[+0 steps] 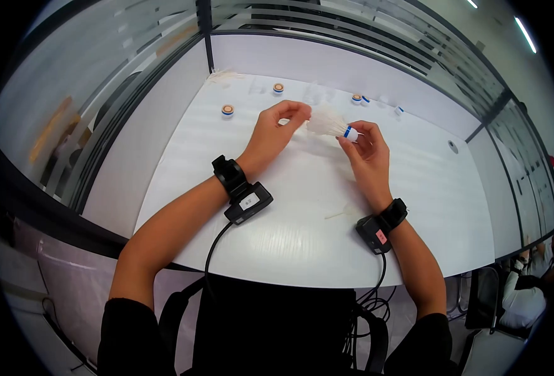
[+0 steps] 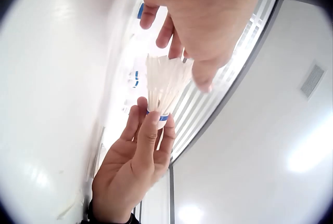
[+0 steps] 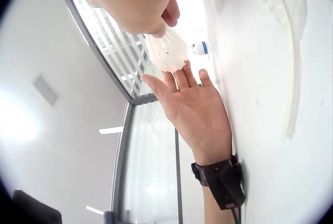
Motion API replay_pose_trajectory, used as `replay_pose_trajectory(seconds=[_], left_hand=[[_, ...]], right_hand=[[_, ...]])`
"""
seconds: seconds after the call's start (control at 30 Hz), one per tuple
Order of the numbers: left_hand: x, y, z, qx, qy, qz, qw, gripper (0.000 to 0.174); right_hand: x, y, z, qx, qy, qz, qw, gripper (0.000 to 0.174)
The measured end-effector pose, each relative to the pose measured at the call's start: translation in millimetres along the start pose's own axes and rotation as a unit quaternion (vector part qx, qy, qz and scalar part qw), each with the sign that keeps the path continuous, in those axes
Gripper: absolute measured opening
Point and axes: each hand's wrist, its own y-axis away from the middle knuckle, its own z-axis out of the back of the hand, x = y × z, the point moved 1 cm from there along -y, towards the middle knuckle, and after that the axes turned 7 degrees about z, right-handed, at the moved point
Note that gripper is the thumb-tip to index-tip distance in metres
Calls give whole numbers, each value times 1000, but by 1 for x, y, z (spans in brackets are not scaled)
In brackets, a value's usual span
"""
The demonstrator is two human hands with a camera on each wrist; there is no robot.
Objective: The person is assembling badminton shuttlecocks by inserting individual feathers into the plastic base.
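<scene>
Shuttlecock [image 1: 330,122]: held in the air above the middle of the bench [image 1: 289,238]. It lies on its side, with the blue-banded base towards the right and the white feather skirt towards the left.
Right hand [image 1: 368,156]: thumb and fingers curl round the base and pinch it at the blue band.
Left hand [image 1: 277,128]: the palm is open and the fingers nearly straight. Their tips touch the rim of the feathers, and I see no firm pinch.
Progress: in the wrist views the skirt looks full and even, so this piece seems nearly finished and the hands appear to be checking or neatening it.
What is left: several bases [image 1: 227,110] stand well apart along the far side of the bench with no feathers on them that I can see, so most of the batch looks unbuilt.
Loose stock: one feather [image 1: 339,213] lies on the bench near the right wrist. A small heap of feathers [image 1: 223,76] sits at the far left corner.
</scene>
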Motion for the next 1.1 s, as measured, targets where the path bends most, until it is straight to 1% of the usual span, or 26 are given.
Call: replay_pose_trajectory(seconds=[0.07, 0.1, 0.17, 0.23, 0.33, 0.37, 0.4, 0.47, 0.5, 0.6, 0.7, 0.8, 0.9, 1.0, 1.1], left_hand=[[-5, 8, -4, 24, -24, -20, 999, 46], [-9, 12, 0, 64, -40, -10, 997, 61], [-7, 11, 3, 61, -44, -24, 997, 61], [-5, 8, 3, 60, -46, -38, 996, 60], [-4, 6, 5, 41, -27, -5, 999, 56], [-4, 5, 6, 25, -38, -15, 999, 51], [-4, 4, 5, 15, -10, -12, 1000, 51], [-3, 5, 3, -7, 47, -3, 999, 49], [-5, 5, 4, -11, 50, 0, 999, 49], [-7, 5, 2, -19, 141, 36, 989, 53], [-5, 8, -3, 41, 10, -11, 999, 58], [-6, 10, -2, 67, -27, -21, 997, 61], [-10, 11, -1, 59, -24, 3, 998, 62], [-9, 9, 0, 52, -20, 7, 998, 59], [-9, 8, 0, 36, 22, 21, 999, 56]], right_hand=[[0, 2, -3, 25, -17, 2, 1000, 30], [0, 3, -3, 42, -22, 5, 999, 30], [0, 2, -3, 63, -13, 11, 998, 30], [2, 1, -3, 60, -2, 22, 998, 29], [8, 1, -4, 51, 30, 33, 998, 27], [6, 1, -3, 48, 31, 39, 998, 27], [5, 1, -3, 43, 26, 49, 998, 27], [4, 1, -2, 42, 26, 40, 998, 27], [4, 1, -2, 38, 33, 37, 998, 27], [4, 1, -2, 32, 41, 34, 998, 28], [2, 2, -2, 45, 34, 42, 998, 27], [4, 1, -2, 61, 45, 58, 995, 27], [7, 1, -2, 66, 55, 57, 995, 27], [9, 1, -2, 58, 69, 63, 994, 27], [8, 0, -3, 52, 71, 79, 993, 28]])
